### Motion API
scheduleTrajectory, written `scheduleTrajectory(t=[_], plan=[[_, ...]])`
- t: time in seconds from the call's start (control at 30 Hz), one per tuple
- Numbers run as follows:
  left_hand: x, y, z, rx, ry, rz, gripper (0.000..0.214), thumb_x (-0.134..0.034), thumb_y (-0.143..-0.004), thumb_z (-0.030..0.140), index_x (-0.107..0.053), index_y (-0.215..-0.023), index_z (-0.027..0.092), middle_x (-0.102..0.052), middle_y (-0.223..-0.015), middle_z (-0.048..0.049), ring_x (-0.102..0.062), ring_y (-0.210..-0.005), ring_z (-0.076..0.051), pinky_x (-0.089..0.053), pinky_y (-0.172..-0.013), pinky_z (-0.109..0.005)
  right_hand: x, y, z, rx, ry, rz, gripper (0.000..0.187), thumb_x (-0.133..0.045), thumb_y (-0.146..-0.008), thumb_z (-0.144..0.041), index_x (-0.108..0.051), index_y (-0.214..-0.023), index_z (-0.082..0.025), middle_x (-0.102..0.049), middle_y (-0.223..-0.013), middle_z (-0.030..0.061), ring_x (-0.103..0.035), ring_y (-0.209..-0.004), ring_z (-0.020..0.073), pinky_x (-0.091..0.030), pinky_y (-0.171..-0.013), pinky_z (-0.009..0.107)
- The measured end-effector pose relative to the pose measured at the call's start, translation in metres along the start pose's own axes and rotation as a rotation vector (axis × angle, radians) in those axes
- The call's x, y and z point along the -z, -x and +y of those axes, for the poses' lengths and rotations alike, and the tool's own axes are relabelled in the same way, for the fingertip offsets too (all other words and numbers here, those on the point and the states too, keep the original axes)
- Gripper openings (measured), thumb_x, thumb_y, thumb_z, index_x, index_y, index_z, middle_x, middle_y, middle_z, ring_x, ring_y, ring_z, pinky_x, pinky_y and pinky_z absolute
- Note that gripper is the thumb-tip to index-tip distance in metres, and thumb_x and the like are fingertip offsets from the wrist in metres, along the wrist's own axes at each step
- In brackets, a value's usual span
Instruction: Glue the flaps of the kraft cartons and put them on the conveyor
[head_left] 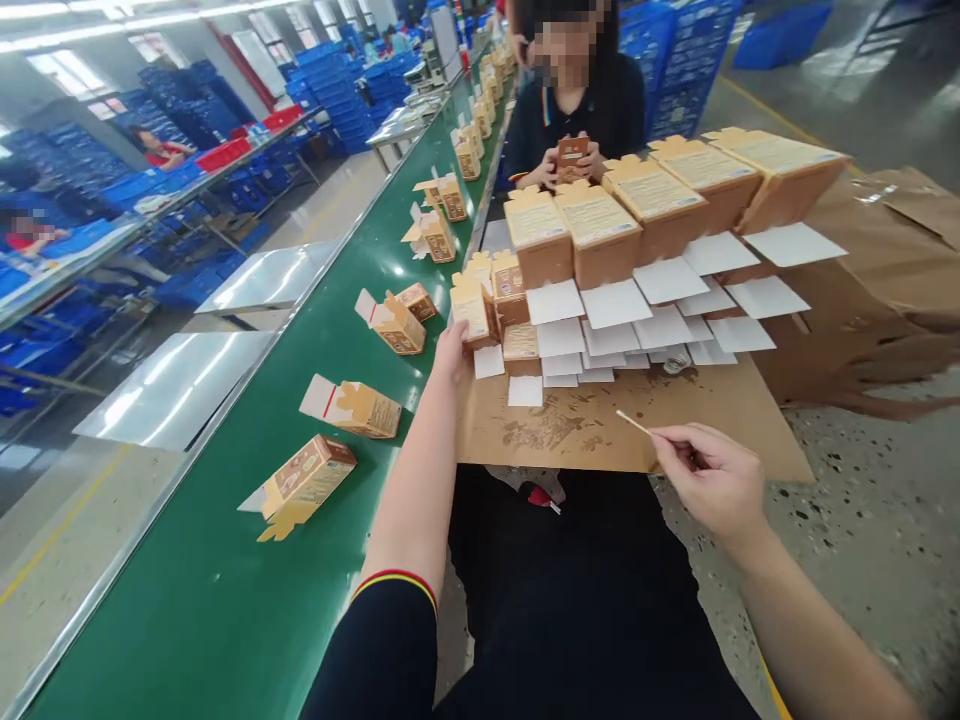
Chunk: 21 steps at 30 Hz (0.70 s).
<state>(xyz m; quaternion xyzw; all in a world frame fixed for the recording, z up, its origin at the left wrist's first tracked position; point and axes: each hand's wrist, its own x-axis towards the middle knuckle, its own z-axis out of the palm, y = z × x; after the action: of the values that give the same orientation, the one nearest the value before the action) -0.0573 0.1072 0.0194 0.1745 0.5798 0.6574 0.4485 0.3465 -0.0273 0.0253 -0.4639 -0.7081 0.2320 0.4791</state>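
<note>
My left hand (452, 352) reaches forward to a small tan carton (472, 309) at the left edge of a brown cardboard sheet (585, 430), fingers wrapped on its lower side. My right hand (709, 478) pinches a thin wooden stick (634, 423), tip over the stained cardboard. Rows of tan cartons (600, 225) with open white flaps (615, 303) lie overlapped across the sheet.
A green conveyor belt (225, 590) runs along my left with several open cartons (307, 480) on it. A person (577, 110) sits opposite holding a small box. Blue crates (337, 80) are stacked behind; brown cardboard (885, 300) lies right.
</note>
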Motion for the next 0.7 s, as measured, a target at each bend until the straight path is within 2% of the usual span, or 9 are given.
scheduleTrajectory(t=[0.1, 0.2, 0.27, 0.33, 0.43, 0.5, 0.6, 0.7], plan=[[0.027, 0.021, -0.009, -0.031, -0.053, -0.009, 0.037, -0.094, -0.075, 0.030, -0.078, -0.106, 0.018, -0.087, -0.115, -0.0144, -0.082, -0.120, -0.034, -0.065, -0.107, -0.045, 0.019, -0.011, 0.019, -0.045, 0.107, 0.110, 0.016, -0.072, -0.100, -0.031, -0.081, -0.088, -0.026, -0.073, -0.074, 0.0047, -0.064, -0.062, 0.0198, -0.054, -0.058, 0.035], [0.069, 0.054, -0.016, -0.127, -0.101, -0.031, 0.049, -0.098, -0.070, 0.039, -0.080, -0.110, 0.017, -0.087, -0.121, -0.0162, -0.082, -0.122, -0.037, -0.066, -0.108, -0.049, 0.034, -0.031, 0.041, -0.099, 0.231, 0.165, 0.012, -0.071, -0.096, -0.026, -0.079, -0.087, -0.025, -0.074, -0.076, 0.0077, -0.066, -0.066, 0.0220, -0.056, -0.064, 0.037], [0.092, 0.080, -0.023, -0.131, -0.130, -0.055, 0.057, -0.101, -0.068, 0.045, -0.080, -0.114, 0.017, -0.086, -0.126, -0.0175, -0.080, -0.128, -0.040, -0.065, -0.112, -0.054, 0.037, -0.049, 0.053, -0.123, 0.306, 0.109, 0.012, -0.070, -0.094, -0.022, -0.075, -0.084, -0.025, -0.073, -0.076, 0.0075, -0.066, -0.068, 0.0229, -0.056, -0.068, 0.038], [0.106, 0.105, -0.032, -0.118, -0.156, -0.094, 0.063, -0.104, -0.068, 0.049, -0.080, -0.119, 0.019, -0.085, -0.133, -0.0174, -0.076, -0.137, -0.042, -0.063, -0.117, -0.056, 0.034, -0.070, 0.064, -0.143, 0.392, -0.003, 0.019, -0.068, -0.091, -0.017, -0.066, -0.075, -0.026, -0.070, -0.074, 0.0066, -0.065, -0.069, 0.0234, -0.054, -0.069, 0.038], [0.110, 0.132, -0.044, -0.108, -0.214, -0.162, 0.069, -0.107, -0.069, 0.053, -0.078, -0.123, 0.022, -0.084, -0.137, -0.0165, -0.075, -0.140, -0.041, -0.063, -0.119, -0.056, 0.027, -0.095, 0.075, -0.176, 0.513, -0.151, 0.033, -0.068, -0.088, -0.012, -0.051, -0.065, -0.028, -0.066, -0.070, 0.0065, -0.063, -0.069, 0.0234, -0.049, -0.070, 0.038], [0.106, 0.142, -0.049, -0.099, -0.253, -0.189, 0.071, -0.109, -0.068, 0.054, -0.078, -0.122, 0.023, -0.084, -0.135, -0.0166, -0.079, -0.134, -0.039, -0.065, -0.115, -0.054, 0.027, -0.103, 0.079, -0.181, 0.546, -0.194, 0.036, -0.068, -0.088, -0.010, -0.048, -0.064, -0.028, -0.066, -0.070, 0.0069, -0.062, -0.069, 0.0229, -0.048, -0.069, 0.037], [0.099, 0.149, -0.050, -0.105, -0.260, -0.187, 0.072, -0.111, -0.066, 0.055, -0.079, -0.121, 0.022, -0.085, -0.134, -0.0173, -0.083, -0.125, -0.037, -0.068, -0.110, -0.051, 0.033, -0.097, 0.076, -0.129, 0.522, -0.159, 0.029, -0.068, -0.090, -0.010, -0.057, -0.069, -0.027, -0.069, -0.071, 0.0074, -0.064, -0.071, 0.0221, -0.050, -0.071, 0.037], [0.092, 0.154, -0.051, -0.153, -0.229, -0.148, 0.071, -0.111, -0.065, 0.054, -0.079, -0.121, 0.022, -0.084, -0.135, -0.0172, -0.083, -0.126, -0.036, -0.067, -0.114, -0.052, 0.030, -0.071, 0.059, -0.037, 0.390, -0.098, 0.016, -0.070, -0.096, -0.016, -0.072, -0.085, -0.027, -0.075, -0.078, 0.0062, -0.068, -0.071, 0.0212, -0.054, -0.069, 0.035]])
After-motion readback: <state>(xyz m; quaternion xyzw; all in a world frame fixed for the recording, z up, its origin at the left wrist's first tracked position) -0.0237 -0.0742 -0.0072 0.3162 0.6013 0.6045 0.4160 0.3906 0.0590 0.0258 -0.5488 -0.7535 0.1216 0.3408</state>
